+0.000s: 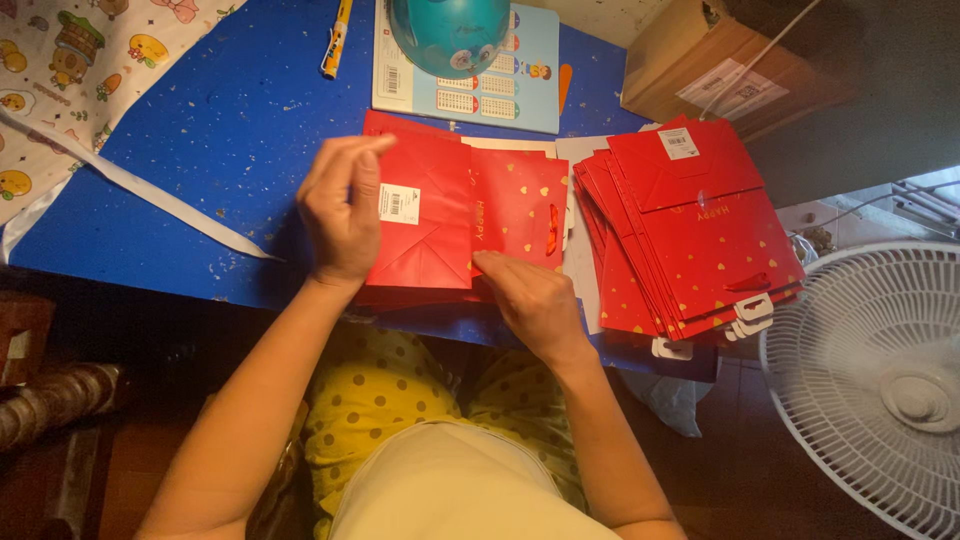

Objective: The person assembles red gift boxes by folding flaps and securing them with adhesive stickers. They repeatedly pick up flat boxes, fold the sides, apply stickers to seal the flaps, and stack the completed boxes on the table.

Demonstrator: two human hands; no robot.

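A flat red paper gift bag with gold hearts and a white sticker lies on a small pile of like bags on the blue table. My left hand pinches the bag's left end, thumb and fingers closed on its edge. My right hand presses on the bag's near edge with its fingers curled under. To the right sits a fanned stack of the same red bags with white hang tabs at its near end.
A teal balloon rests on a light blue printed sheet at the back. A yellow marker and a white ribbon lie left. A cardboard box stands back right; a white fan stands right of the table.
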